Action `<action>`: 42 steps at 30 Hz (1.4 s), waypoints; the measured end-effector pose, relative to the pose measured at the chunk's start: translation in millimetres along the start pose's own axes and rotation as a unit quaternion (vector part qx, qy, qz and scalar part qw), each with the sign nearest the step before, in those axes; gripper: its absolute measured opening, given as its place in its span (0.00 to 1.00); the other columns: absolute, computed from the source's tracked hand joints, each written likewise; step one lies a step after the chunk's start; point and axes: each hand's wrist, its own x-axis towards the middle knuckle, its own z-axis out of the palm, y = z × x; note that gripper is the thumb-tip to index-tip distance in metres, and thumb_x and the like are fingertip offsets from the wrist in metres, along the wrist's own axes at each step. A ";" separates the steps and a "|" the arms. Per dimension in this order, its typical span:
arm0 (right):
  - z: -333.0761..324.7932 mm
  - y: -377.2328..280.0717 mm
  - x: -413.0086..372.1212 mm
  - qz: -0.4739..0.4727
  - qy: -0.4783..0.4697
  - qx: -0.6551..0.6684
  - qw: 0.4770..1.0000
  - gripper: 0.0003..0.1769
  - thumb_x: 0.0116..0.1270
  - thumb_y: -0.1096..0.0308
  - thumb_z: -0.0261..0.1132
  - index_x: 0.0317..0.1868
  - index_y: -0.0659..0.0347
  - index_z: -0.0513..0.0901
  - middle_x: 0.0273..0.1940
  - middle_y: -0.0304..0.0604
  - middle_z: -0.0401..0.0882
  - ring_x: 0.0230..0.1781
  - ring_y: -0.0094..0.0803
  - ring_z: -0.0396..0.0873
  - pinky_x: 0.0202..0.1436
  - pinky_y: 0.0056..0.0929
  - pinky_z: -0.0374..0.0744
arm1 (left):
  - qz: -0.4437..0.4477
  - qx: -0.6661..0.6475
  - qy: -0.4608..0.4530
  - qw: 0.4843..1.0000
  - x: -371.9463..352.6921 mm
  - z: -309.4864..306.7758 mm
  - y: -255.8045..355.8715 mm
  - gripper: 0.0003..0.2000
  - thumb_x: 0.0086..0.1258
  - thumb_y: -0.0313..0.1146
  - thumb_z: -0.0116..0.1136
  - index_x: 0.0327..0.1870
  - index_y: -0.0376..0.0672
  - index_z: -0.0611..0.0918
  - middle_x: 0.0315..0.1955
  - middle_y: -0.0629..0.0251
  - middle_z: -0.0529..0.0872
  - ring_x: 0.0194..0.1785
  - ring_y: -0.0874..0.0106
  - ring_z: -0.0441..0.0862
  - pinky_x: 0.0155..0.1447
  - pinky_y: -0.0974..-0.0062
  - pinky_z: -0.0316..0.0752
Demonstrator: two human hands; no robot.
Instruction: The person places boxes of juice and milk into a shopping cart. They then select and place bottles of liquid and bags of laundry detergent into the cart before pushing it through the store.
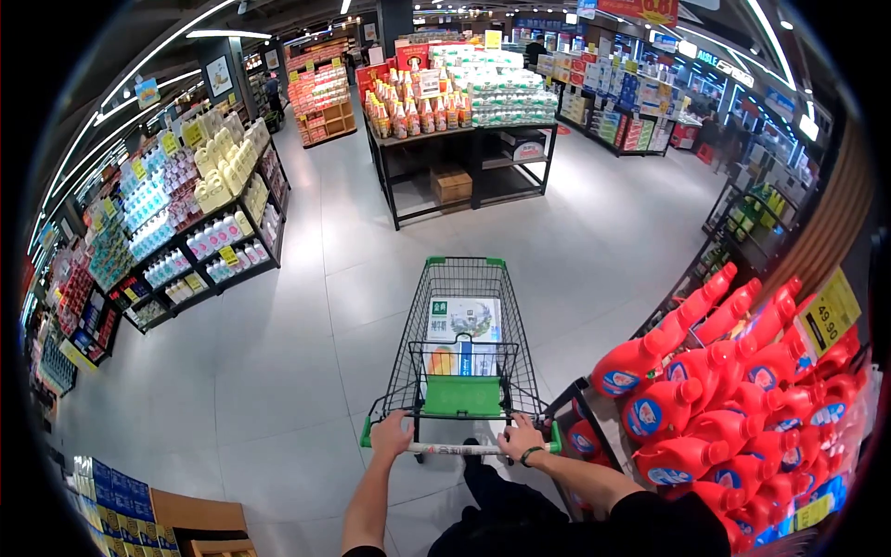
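In front of me stands a black wire shopping cart [419, 316] with green corners and a green seat flap [461, 396]. My left hand [391, 434] is wrapped round the left end of its handlebar [455, 449]. Toward the bar's right end, my right hand [522, 438] grips it as well, with a dark band on the wrist. A white milk carton box [464, 318] lies inside the basket. Nearer the seat flap is a second printed package [450, 359], partly hidden by the wire.
Red detergent bottles [687, 399] are stacked close on the right, beside the cart. Ahead, a black display table [399, 176] carries bottles and wrapped packs. Shelves of bottles [213, 186] line the left, with boxes [116, 506] at lower left. Grey tiled floor [288, 353] lies between them.
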 end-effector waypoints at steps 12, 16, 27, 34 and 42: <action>-28.2 35.0 196.6 0.011 -0.007 0.047 0.999 0.24 0.65 0.48 0.60 0.45 0.58 0.89 0.73 0.55 0.66 0.77 0.52 0.57 0.64 0.54 0.79 | -0.004 0.013 -0.066 0.998 221.5 8.4 26.8 0.19 0.69 0.48 0.59 0.58 0.56 0.83 0.55 0.68 0.87 0.52 0.60 0.87 0.53 0.60 0.81; -40.9 61.6 264.4 0.003 0.055 0.026 0.998 0.17 0.64 0.53 0.63 0.36 0.56 0.90 0.66 0.54 0.74 0.73 0.52 0.64 0.61 0.49 0.81 | 0.018 0.020 -0.041 0.999 292.1 35.5 37.7 0.19 0.69 0.48 0.58 0.59 0.57 0.83 0.57 0.68 0.87 0.53 0.60 0.87 0.55 0.59 0.81; -76.0 145.1 460.6 0.009 0.080 0.039 0.996 0.13 0.61 0.57 0.65 0.33 0.57 0.89 0.65 0.50 0.77 0.69 0.47 0.71 0.61 0.44 0.80 | 0.032 0.024 -0.011 0.999 490.7 109.6 75.9 0.18 0.69 0.48 0.59 0.56 0.53 0.84 0.55 0.69 0.87 0.49 0.60 0.88 0.50 0.61 0.82; -94.5 175.8 591.0 0.015 0.083 0.034 0.996 0.15 0.64 0.55 0.63 0.34 0.58 0.89 0.66 0.48 0.76 0.71 0.46 0.70 0.63 0.45 0.79 | 0.021 0.022 -0.016 0.999 626.5 135.4 95.2 0.19 0.70 0.50 0.57 0.56 0.52 0.84 0.54 0.70 0.88 0.51 0.62 0.88 0.52 0.60 0.81; -111.7 197.2 718.5 0.036 0.092 0.023 0.995 0.16 0.65 0.55 0.63 0.34 0.59 0.90 0.66 0.49 0.77 0.70 0.47 0.69 0.66 0.42 0.77 | 0.046 0.032 -0.077 0.995 776.6 140.7 112.5 0.19 0.71 0.50 0.57 0.57 0.50 0.84 0.55 0.70 0.86 0.52 0.62 0.87 0.52 0.59 0.82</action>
